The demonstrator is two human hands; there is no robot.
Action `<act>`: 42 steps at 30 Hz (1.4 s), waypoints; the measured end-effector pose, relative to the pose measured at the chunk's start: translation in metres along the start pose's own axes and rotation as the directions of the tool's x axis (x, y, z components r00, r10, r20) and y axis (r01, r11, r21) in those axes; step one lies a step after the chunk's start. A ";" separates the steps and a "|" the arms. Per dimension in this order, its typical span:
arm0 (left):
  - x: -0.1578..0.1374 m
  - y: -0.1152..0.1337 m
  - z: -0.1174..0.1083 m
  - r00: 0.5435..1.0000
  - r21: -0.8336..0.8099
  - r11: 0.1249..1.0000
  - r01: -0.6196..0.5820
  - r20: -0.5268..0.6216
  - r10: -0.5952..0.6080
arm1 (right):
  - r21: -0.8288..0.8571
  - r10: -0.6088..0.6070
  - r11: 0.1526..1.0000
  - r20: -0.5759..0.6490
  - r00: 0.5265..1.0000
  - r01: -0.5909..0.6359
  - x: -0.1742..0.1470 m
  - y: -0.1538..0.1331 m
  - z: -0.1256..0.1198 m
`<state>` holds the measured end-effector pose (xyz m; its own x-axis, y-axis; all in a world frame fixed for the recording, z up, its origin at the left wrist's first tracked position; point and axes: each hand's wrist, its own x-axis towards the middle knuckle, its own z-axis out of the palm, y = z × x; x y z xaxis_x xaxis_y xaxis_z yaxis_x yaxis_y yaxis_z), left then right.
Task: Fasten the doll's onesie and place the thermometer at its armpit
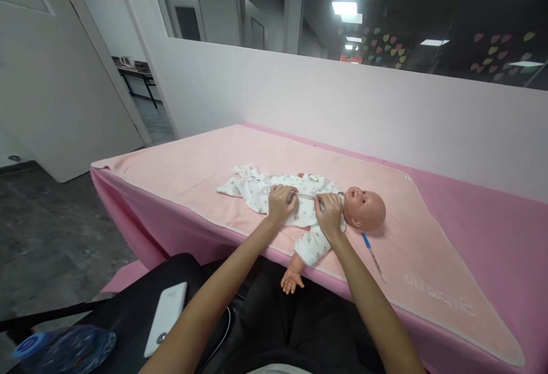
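A baby doll (pixel 365 209) lies on its back on a pink blanket, its head to the right, dressed in a white patterned outfit (pixel 257 188). Over the doll's chest, my left hand (pixel 281 202) and my right hand (pixel 329 213) are both closed, fingers pinched on opposite ends of a thin white strip (pixel 305 195). Its exact kind is too small to make out. My right wrist is beside the doll's neck and sleeve. The doll's bare hand (pixel 293 276) hangs over the table's near edge.
On the pink blanket (pixel 428 271), a slim stick with a blue end (pixel 371 251) lies near the doll's head. To the lower left, a white power bank (pixel 166 317) and a plastic bottle (pixel 72 351) rest on a black seat. A white wall (pixel 342 105) stands behind the table.
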<state>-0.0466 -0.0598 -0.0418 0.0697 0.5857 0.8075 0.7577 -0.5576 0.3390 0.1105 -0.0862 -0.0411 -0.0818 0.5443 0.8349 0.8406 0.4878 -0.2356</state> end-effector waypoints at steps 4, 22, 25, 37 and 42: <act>0.000 -0.003 0.001 0.996 0.044 0.996 0.074 -0.054 -0.072 | -0.009 0.001 1.000 0.008 1.000 -0.001 0.000 -0.001 0.000; 0.057 0.008 0.025 0.763 -0.409 0.912 0.040 0.601 0.237 | 0.066 0.233 0.969 0.090 0.968 -0.239 -0.016 0.000 -0.109; 0.054 0.006 0.025 0.742 -0.449 0.890 0.079 0.622 0.248 | -0.202 0.338 0.930 0.128 0.933 -0.309 -0.063 0.016 -0.129; 0.116 -0.012 0.029 0.562 -0.243 0.821 0.517 0.819 -0.112 | -0.673 0.298 0.721 0.083 0.951 -0.167 -0.126 0.041 -0.139; 0.138 0.018 0.032 0.776 -0.177 0.970 0.165 0.631 -0.017 | -0.570 0.323 0.780 0.013 0.946 -0.259 -0.088 0.026 -0.157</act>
<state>-0.0024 0.0301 0.0603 0.4501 0.8351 0.3164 0.6319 -0.5482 0.5480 0.2233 -0.2287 -0.0428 0.1875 0.6816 0.7073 0.9819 -0.1492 -0.1165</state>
